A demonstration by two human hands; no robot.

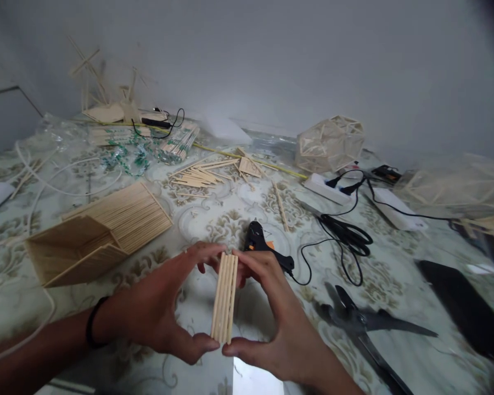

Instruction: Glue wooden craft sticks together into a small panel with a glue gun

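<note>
Between my two hands, a small panel of several thin wooden sticks [224, 299] laid side by side is held lengthwise above the table. My left hand [164, 307], with a black band at the wrist, grips its left edge, thumb at the near end and fingers at the far end. On the other side my right hand [278, 312] pinches the same panel in the same way. Just beyond my fingers lies a black hot glue gun [267, 244]. To the left, a box built of sticks [101, 233] rests on its side.
Pruning shears [366, 321], black-handled scissors [346, 233] and a black phone [463, 304] lie at the right. Loose sticks [197, 176] are scattered farther back. A white power strip [329, 189] feeds black cords. Stick models [331, 144] and bagged sticks [179, 141] stand near the wall.
</note>
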